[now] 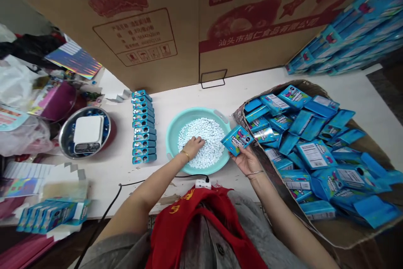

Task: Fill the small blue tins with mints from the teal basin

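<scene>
A round turquoise basin (170, 131) holds a heap of small white candies (208, 143). My left hand (193, 147) is down in that heap, its fingers curled and pressed together among the candies; its palm is hidden. My right hand (247, 160) grips a small blue printed candy box (236, 139), tilted over the basin's right rim, with the thumb on its front. Close beside it, at right, a large open carton (277, 202) is heaped with blue boxes (316, 153) of the same kind, lying in all directions.
A column of blue boxes (144, 130) stands left of the basin. Farther left, a white scale (88, 130) rests on a metal bowl (67, 145). Large cardboard cartons (176, 17) wall off the back. More blue boxes are stacked (346, 38) at back right. A black cable (138, 182) crosses in front.
</scene>
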{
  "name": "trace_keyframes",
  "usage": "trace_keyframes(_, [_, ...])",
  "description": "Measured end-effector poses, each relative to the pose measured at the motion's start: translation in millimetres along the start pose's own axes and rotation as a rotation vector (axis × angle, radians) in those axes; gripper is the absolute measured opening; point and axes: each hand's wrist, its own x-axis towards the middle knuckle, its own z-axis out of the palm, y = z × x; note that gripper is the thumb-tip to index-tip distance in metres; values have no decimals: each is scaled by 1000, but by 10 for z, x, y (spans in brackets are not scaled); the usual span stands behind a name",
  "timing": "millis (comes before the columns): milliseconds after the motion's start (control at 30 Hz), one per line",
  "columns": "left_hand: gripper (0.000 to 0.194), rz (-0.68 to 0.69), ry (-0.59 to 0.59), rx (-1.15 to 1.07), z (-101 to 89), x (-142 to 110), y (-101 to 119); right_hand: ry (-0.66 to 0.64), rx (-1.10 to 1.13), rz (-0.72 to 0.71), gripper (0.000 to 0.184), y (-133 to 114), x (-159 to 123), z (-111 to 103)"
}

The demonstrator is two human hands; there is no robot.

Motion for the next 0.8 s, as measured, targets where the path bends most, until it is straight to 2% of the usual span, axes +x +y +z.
trace_keyframes(167, [50,126,-142,-132,49,-215,82,-27,-106,-35,42,-7,-13,24])
trace_keyframes(300, [41,146,-101,-360,-92,-375,45,20,-269,-166,55,-58,-45,95])
trace_keyframes(367, [35,158,-42,-474,-260,-480,7,60,-419,-319,56,-84,-55,109])
trace_keyframes(467, [30,190,37,-487,-624,-645,-9,103,-777,-569,46,-115,-67,109])
trace_keyframes(567, [29,234,68,-427,-1035,-770,63,23,-1134,-747,32,-112,-76,135])
trace_keyframes(667, [28,254,52,-315,-1374,-809,204,-74,-1289,-859,29,-54,-72,205])
trace_keyframes(800, [30,187,-74,-56,-1662,-756,431,-136,-1346,-889,31,64,-55,282])
